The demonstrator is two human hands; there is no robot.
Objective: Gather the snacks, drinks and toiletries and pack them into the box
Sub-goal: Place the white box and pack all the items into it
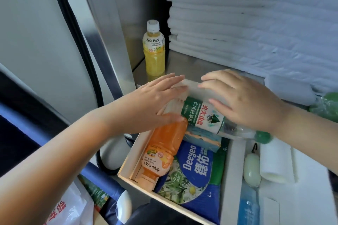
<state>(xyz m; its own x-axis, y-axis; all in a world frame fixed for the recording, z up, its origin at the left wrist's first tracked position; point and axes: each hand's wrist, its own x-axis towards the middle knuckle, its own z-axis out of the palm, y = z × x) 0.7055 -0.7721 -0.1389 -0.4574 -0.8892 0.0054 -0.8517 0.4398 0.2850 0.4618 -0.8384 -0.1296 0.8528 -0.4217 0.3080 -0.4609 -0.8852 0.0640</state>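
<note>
Packing looks well along: the box [128,157] holds an orange bottle [164,144] and a blue pack [197,173]. The left hand [155,100] and right hand [243,100], fingers straight, press the water bottle [203,115] in. A yellow bottle [154,49] waits near the desk's [192,64] back edge.

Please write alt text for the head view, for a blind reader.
Left hand and right hand rest on a water bottle lying across a box holding an orange bottle and a blue pack. A yellow bottle stands behind.
</note>
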